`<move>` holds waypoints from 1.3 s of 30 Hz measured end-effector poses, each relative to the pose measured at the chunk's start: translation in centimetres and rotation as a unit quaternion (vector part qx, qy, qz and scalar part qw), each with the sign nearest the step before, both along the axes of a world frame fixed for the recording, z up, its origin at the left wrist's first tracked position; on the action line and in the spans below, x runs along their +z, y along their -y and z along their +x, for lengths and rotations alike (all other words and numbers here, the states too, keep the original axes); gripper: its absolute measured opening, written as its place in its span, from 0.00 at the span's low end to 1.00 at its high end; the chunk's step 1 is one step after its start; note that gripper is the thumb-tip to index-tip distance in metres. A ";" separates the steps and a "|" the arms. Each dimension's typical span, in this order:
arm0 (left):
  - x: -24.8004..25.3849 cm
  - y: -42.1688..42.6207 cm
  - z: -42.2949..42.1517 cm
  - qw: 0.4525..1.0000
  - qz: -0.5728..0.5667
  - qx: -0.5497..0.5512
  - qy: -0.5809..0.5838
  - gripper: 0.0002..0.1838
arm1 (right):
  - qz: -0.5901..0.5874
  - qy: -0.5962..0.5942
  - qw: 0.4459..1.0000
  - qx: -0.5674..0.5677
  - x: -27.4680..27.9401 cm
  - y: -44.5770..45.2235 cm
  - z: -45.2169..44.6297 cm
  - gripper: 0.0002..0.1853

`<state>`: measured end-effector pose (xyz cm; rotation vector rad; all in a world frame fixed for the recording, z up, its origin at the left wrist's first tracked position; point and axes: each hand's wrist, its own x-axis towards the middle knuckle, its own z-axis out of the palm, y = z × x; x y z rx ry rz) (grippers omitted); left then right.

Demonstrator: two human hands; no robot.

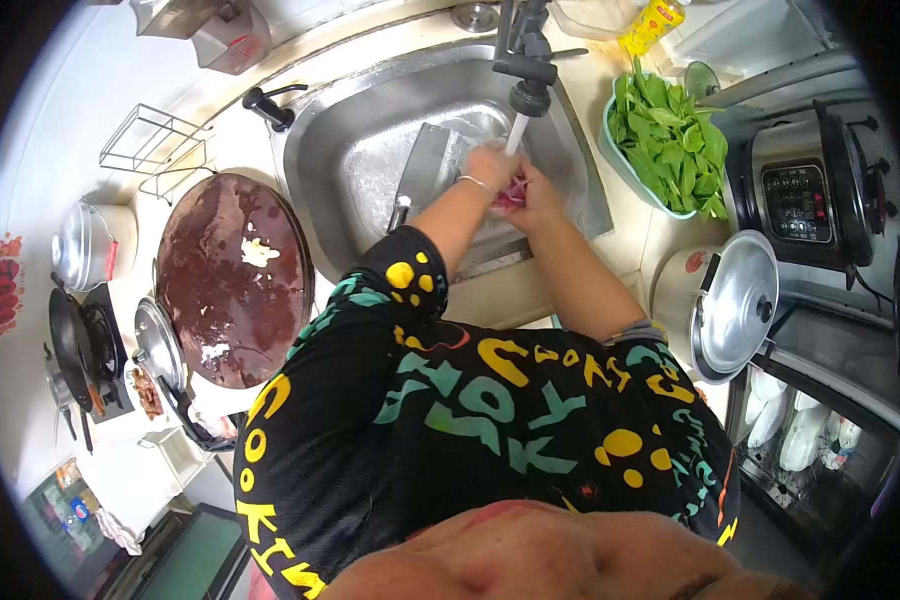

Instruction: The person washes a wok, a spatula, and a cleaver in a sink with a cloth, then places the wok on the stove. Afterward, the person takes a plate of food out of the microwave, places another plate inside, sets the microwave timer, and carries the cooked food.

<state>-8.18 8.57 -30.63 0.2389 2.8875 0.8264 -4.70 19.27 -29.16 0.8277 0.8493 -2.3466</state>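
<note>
Under the running tap [530,95], my left hand [486,166] and my right hand [542,200] meet over the steel sink [345,130]. A small purplish-red piece of food [513,192] is held between them; its exact kind is not clear. My right hand closes around its right side. The fingers of my left hand are over it from above, partly hidden by water and blur. A cleaver [426,160] lies in the sink left of my hands, its blade wet and its dark handle toward me.
Right of the sink are a bowl of leafy greens [670,140], a lidded pot [735,305] and an electric cooker [795,190]. To the left sit a round chopping board [232,320] with pale scraps, a wire rack [155,145] and a soap dispenser [270,108].
</note>
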 end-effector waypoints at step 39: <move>5.8 14.1 13.1 0.900 0.242 0.160 0.326 0.15 | 0.537 -0.260 0.790 0.142 -7.4 0.6 -12.0 0.12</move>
